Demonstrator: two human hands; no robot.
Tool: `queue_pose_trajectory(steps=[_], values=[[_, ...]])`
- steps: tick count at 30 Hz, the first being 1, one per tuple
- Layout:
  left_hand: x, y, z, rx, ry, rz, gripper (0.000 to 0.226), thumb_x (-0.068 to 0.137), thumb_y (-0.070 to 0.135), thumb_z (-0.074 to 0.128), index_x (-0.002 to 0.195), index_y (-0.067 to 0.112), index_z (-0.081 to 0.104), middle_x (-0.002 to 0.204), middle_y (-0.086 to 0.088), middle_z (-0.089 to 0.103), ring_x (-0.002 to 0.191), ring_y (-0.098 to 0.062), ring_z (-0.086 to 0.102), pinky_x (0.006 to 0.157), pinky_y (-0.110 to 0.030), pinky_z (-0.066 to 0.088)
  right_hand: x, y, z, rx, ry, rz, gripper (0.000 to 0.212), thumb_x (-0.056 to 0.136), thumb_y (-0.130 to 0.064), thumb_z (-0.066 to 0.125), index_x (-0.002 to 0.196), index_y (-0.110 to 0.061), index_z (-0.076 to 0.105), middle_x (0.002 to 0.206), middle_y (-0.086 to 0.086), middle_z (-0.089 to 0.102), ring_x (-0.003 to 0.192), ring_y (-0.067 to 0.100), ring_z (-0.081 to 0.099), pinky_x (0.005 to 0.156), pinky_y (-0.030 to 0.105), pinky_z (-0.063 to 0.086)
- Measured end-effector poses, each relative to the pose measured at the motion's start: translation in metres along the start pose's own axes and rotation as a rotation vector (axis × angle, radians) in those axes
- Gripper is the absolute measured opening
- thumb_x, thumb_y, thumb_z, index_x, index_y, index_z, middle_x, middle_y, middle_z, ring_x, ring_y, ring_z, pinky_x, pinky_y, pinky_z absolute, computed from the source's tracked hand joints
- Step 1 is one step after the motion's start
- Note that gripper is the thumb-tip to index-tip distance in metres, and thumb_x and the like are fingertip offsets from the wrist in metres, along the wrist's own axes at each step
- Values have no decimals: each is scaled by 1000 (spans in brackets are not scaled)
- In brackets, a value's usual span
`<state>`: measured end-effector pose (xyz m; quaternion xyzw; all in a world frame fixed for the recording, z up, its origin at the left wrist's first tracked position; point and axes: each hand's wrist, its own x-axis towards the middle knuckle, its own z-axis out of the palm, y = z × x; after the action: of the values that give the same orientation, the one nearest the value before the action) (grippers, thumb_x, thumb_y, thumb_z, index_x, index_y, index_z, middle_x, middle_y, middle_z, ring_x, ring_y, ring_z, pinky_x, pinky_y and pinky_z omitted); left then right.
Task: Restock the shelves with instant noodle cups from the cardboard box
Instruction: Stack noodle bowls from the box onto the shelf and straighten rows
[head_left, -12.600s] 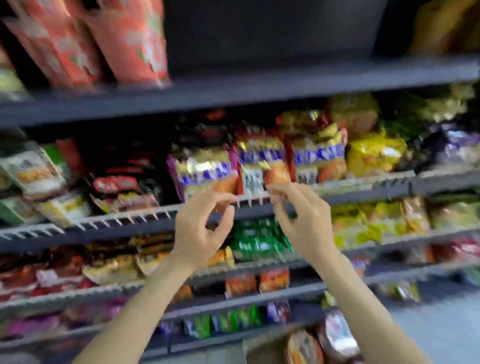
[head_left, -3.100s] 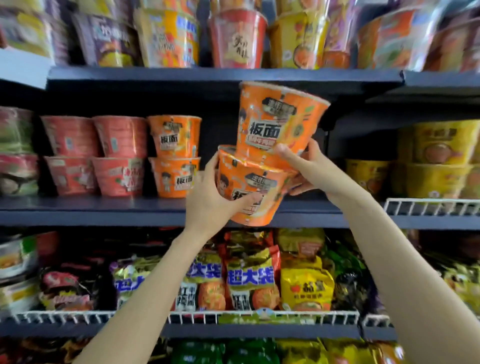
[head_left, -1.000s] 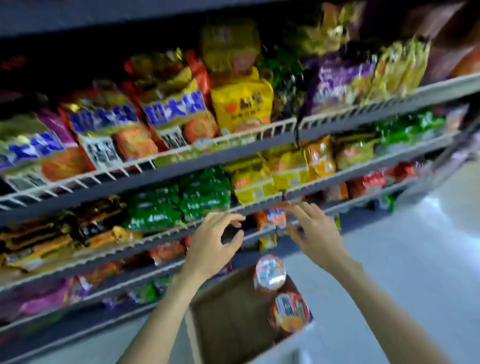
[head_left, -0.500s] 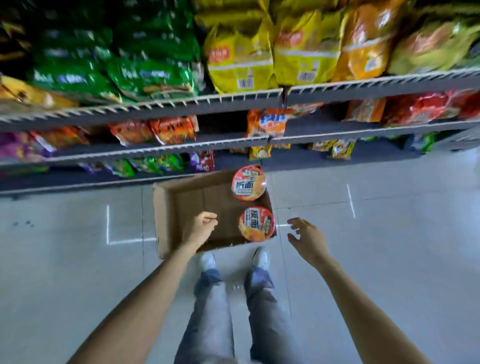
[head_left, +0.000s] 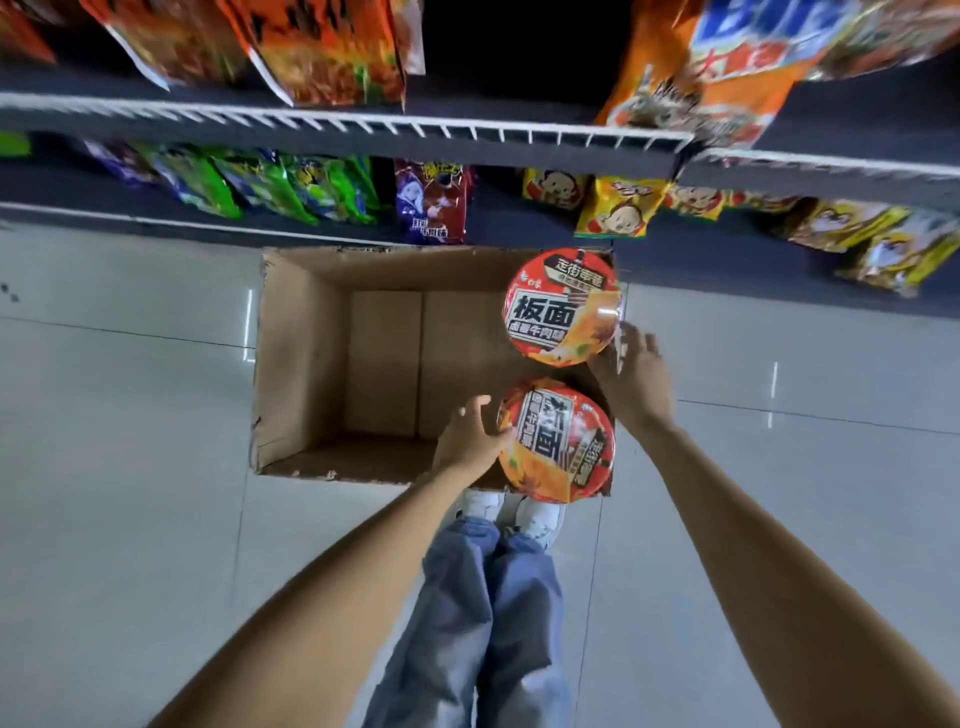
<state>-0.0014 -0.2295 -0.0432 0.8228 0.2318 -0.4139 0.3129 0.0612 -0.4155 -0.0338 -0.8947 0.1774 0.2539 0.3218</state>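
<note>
Step in hand: pickup from cardboard box (head_left: 306, 358) on floor. Left hand (head_left: 470, 439) at side of near noodle cup (head_left: 558, 439), fingers spread, not yet closed. Right hand (head_left: 631, 376) just beside far noodle cup (head_left: 563, 306), fingers loose; contact unclear. Next, probably: close around cup walls, lift clear, carry up to shelf. Both cups upright along box's right wall, orange-red printed lids, film glossy, undented
</note>
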Motion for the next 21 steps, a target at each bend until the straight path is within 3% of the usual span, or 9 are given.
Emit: queue_pose_trajectory(steps=[2, 5, 7, 10, 13, 17, 21], values=[[24, -2, 16, -88, -60, -23, 71, 86, 35, 64, 145, 18, 28, 148, -10, 35, 132, -24, 39, 102, -32, 35, 36, 1, 8, -28, 49, -43, 68, 89, -26, 63, 145, -10, 29, 139, 17, 41, 123, 36, 42, 96, 40, 38], [44, -2, 30, -374, -203, -131, 83, 85, 27, 68, 150, 17, 16, 151, -8, 32, 135, -24, 36, 105, -33, 34, 72, -1, 16, -107, 44, -46, 87, 84, -33, 68, 150, -10, 16, 144, 19, 35, 128, 36, 34, 102, 41, 31], [48, -4, 35, -554, -296, -200, 81, 86, 22, 67, 149, 18, 16, 146, -9, 40, 129, -25, 43, 96, -35, 42, 82, -2, 20, -123, 21, -2, 89, 80, -36, 73, 147, -9, 21, 140, 20, 36, 127, 37, 36, 101, 42, 33], [47, -8, 36, -565, -338, -142, 66, 91, 21, 61, 146, 19, 25, 137, -6, 49, 120, -22, 50, 84, -32, 45, 85, -3, 25, -35, 64, 28, 73, 74, -29, 78, 131, -8, 38, 128, 20, 44, 117, 36, 45, 92, 40, 40], [40, -15, 30, -530, -275, -65, 61, 93, 21, 57, 146, 16, 27, 125, -1, 51, 110, -15, 49, 88, -30, 45, 78, -7, 27, 57, 115, -70, 54, 79, -18, 73, 123, -11, 43, 121, 17, 48, 107, 35, 52, 81, 39, 46], [37, -36, 23, -519, -121, -45, 71, 90, 31, 60, 148, 15, 24, 141, -6, 44, 120, -19, 50, 97, -37, 48, 68, -14, 36, 104, 54, -166, 44, 87, -11, 63, 125, -13, 39, 116, 10, 62, 90, 23, 57, 65, 27, 39], [29, -54, 9, -570, -32, -30, 55, 90, 31, 60, 139, 21, 39, 129, -3, 56, 107, -17, 58, 84, -34, 54, 70, -15, 33, 196, 129, -97, 41, 85, -10, 65, 119, -15, 44, 106, 5, 67, 84, 21, 58, 64, 25, 39]])
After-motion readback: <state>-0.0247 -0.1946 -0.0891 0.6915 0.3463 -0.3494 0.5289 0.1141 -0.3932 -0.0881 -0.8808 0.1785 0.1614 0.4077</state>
